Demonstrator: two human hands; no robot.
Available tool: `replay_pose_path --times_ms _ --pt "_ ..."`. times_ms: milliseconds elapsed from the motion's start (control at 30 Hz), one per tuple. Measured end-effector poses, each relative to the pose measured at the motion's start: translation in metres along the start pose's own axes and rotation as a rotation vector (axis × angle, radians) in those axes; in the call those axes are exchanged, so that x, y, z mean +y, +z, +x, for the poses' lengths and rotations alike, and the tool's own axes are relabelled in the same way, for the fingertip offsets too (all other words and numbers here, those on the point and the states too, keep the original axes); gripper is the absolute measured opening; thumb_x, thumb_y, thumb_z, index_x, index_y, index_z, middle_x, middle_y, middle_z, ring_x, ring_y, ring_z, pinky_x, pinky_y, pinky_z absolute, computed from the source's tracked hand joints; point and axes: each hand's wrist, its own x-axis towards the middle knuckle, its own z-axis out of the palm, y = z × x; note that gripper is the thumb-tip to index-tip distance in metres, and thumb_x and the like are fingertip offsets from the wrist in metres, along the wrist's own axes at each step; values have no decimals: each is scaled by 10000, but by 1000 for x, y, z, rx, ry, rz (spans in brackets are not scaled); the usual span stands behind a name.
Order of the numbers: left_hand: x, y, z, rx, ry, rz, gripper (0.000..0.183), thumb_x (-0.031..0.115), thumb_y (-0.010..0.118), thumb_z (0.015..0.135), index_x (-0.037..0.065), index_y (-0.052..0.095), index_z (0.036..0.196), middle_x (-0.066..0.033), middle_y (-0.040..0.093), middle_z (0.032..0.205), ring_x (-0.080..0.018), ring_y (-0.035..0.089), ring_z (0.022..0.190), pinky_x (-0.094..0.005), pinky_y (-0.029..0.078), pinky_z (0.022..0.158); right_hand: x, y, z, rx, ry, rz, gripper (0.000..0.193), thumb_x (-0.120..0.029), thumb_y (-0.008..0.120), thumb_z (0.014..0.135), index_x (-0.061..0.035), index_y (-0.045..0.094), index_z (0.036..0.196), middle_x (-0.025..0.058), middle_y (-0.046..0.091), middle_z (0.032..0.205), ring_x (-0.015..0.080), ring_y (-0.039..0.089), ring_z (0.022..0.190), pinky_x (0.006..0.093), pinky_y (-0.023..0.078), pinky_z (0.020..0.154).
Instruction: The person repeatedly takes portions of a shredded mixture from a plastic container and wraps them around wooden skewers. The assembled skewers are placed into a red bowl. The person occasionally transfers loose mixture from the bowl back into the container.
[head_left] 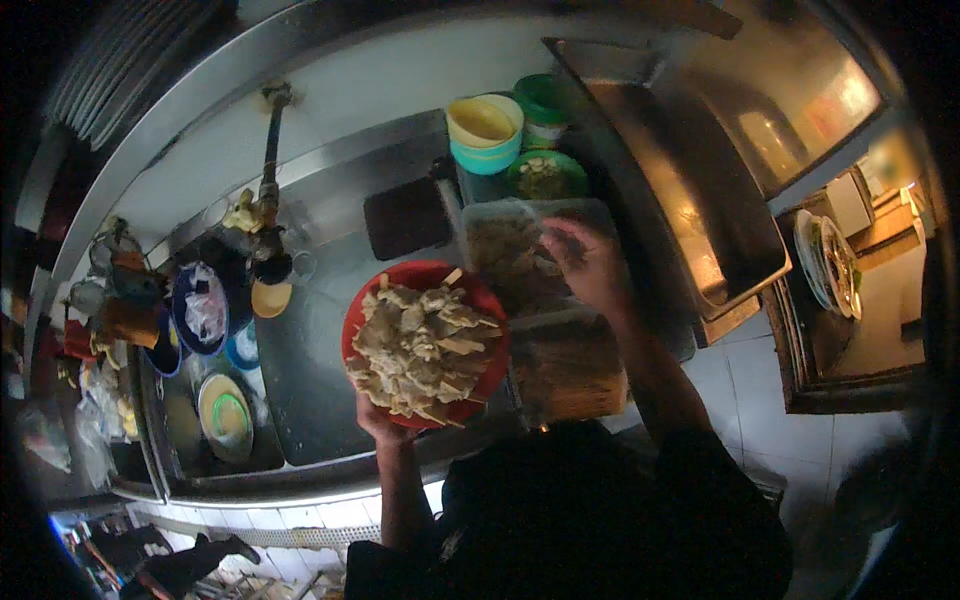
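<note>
My left hand grips the near rim of a red bowl. Heaped in that bowl is a pile of meat skewers, pale pieces on flat wooden sticks that point mostly right and toward me. Over a clear plastic container to the right is my right hand, slightly blurred, its fingers apart. Brownish, dim contents lie in that container; part of them is behind the hand. Nearer to me, a second box shows many thin brown sticks.
Behind the containers stand a green bowl of chopped food and stacked yellow and turquoise bowls. A deep metal trough borders the right side. A tap pipe, blue basins and a plate are left on the steel counter.
</note>
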Motion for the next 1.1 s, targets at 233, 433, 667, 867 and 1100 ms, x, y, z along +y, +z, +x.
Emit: replay_pose_path --times_ms 233,433,667,867,1100 --pt "-7 3 7 -198 41 -139 604 467 285 912 8 320 1303 -139 450 1241 -267 495 1084 -390 432 897 -83 43 -2 -392 -272 -120 341 -195 666 781 -48 582 1078 124 605 999 234 589 913 333 463 803" --pt "-5 10 5 -35 2 -12 636 511 295 894 0 368 1266 -138 502 1163 -264 535 1014 -372 462 836 -86 55 -8 -462 -254 -390 355 -163 634 770 -41 565 1096 161 578 1047 290 567 951 385 459 809" --pt "-14 -6 4 -104 -105 -207 566 434 299 926 28 304 1320 -132 423 1280 -272 468 1123 -405 399 937 -77 20 18 -558 392 294 304 -104 608 759 -22 586 1051 137 631 877 232 612 780 311 473 707" --pt "-17 -2 2 -61 -67 -199 542 421 287 932 40 308 1317 -132 431 1268 -271 469 1120 -406 408 930 -5 -5 35 -342 65 -356 276 -208 620 795 -50 612 1021 169 634 918 337 612 848 384 477 773" --pt "-6 13 3 -148 -37 -220 544 417 304 926 38 300 1316 -134 423 1273 -275 472 1117 -410 413 927 -129 22 -34 -507 -210 -87 265 -211 653 794 -60 631 1011 139 644 900 260 630 807 335 482 703"
